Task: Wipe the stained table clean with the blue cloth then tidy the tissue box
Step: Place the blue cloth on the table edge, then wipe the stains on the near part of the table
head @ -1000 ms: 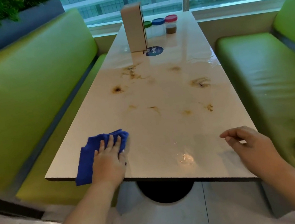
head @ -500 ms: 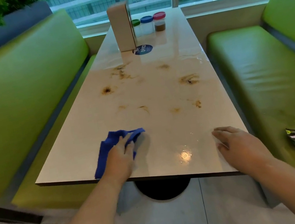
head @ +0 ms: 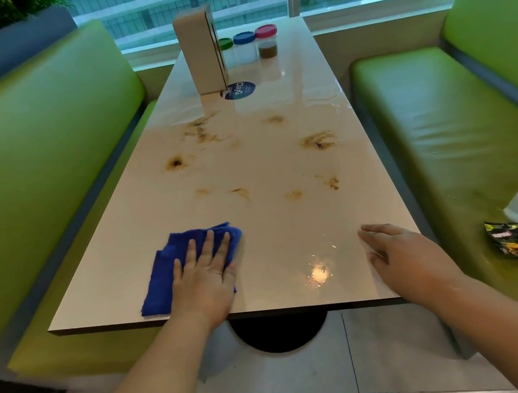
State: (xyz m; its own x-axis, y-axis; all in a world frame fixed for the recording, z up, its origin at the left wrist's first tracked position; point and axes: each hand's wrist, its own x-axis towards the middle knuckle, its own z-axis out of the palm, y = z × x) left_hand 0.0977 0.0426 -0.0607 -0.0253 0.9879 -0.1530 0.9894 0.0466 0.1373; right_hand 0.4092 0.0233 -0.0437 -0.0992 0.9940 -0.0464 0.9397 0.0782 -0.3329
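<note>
Head camera looks down the long table (head: 290, 225), running away to the window. At the far end the tissue box (head: 200, 51) stands on end beside 3 jars (head: 245, 47). Near the close edge lies the blue cloth (head: 165, 277), left hand (head: 204, 279) pressed flat on it, fingers straight; right hand (head: 405, 257) sits open at the near right edge. Brown stains (head: 319, 141) dot the middle, unwiped. Danger: the flat palm slips off the cloth, or a long sweep topples that upright box.

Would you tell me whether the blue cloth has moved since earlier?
Yes: the blue cloth slid right, away from the near left corner of the table.
</note>
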